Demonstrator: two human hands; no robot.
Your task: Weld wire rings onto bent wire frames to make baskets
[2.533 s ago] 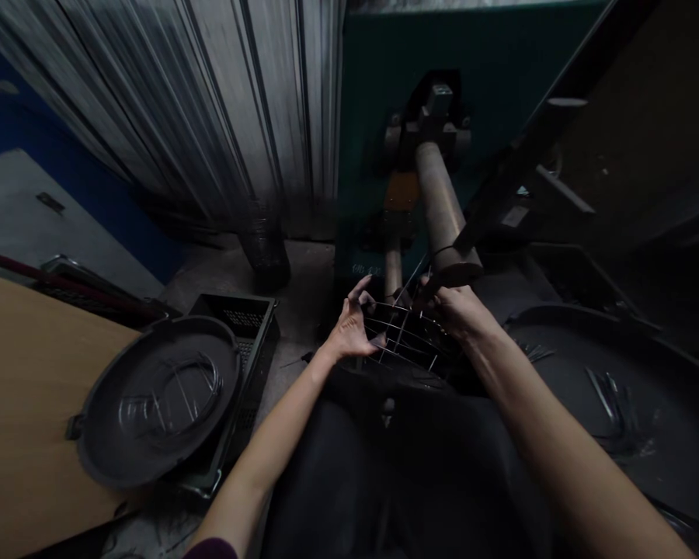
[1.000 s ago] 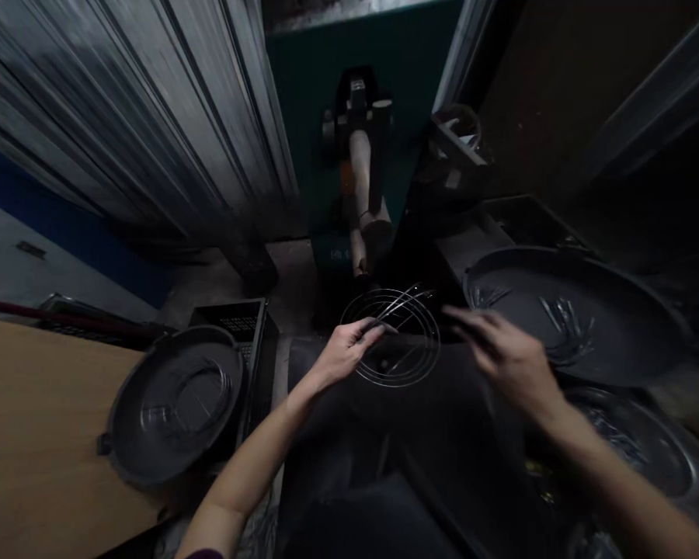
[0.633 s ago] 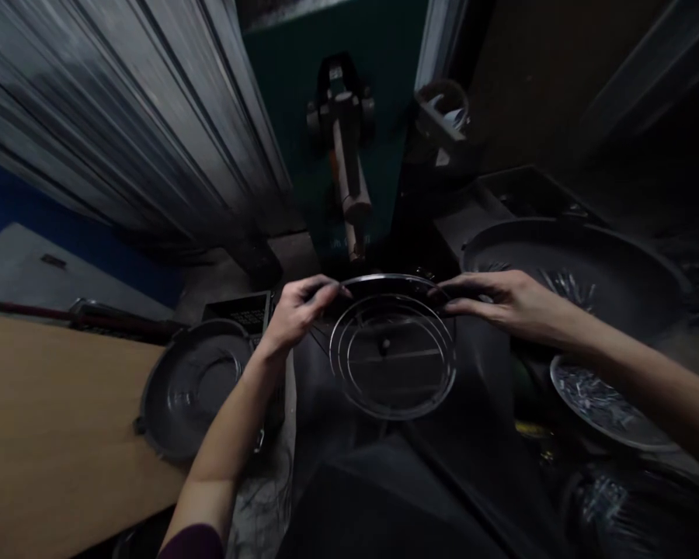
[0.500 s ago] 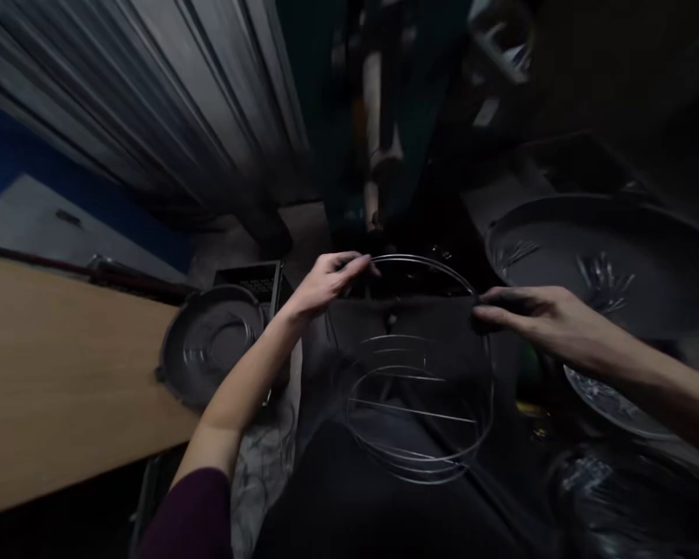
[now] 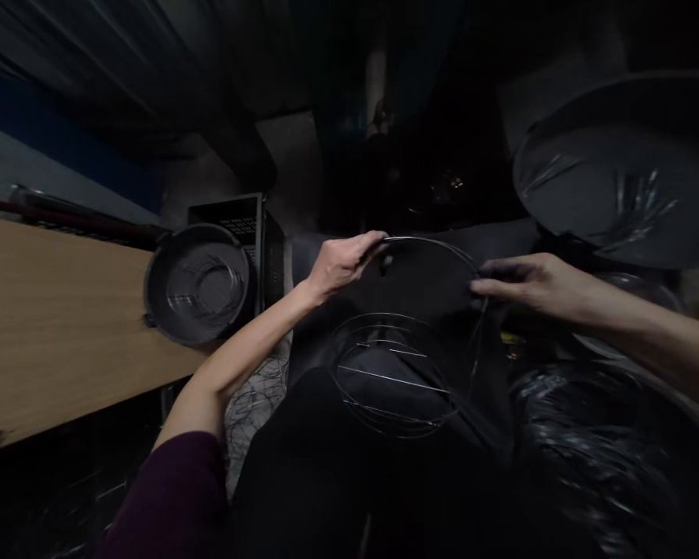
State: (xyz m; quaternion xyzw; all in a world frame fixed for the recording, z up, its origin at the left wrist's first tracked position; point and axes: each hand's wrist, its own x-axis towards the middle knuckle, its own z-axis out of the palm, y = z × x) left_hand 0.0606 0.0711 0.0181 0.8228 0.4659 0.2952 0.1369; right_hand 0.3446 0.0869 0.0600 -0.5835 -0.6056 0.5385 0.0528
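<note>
Your view has tipped down, and the wire frame [image 5: 390, 378] hangs lower over your lap than it did half a second ago. At nine o'clock there's the wooden table [image 5: 46, 326], and at its edge the round black tray [image 5: 157, 307] cradles wire loops [image 5: 201, 281], with the black crate [image 5: 241, 225] just behind. Your left hand [image 5: 343, 260] pinches the top ring at ten o'clock and your right hand [image 5: 521, 283] pinches it at two. With grips on opposite sides, the lower rings likely hang free and level between them. At one o'clock, the big dark tray [image 5: 565, 202] holds cut wire pieces [image 5: 634, 198] near your right hand.
</note>
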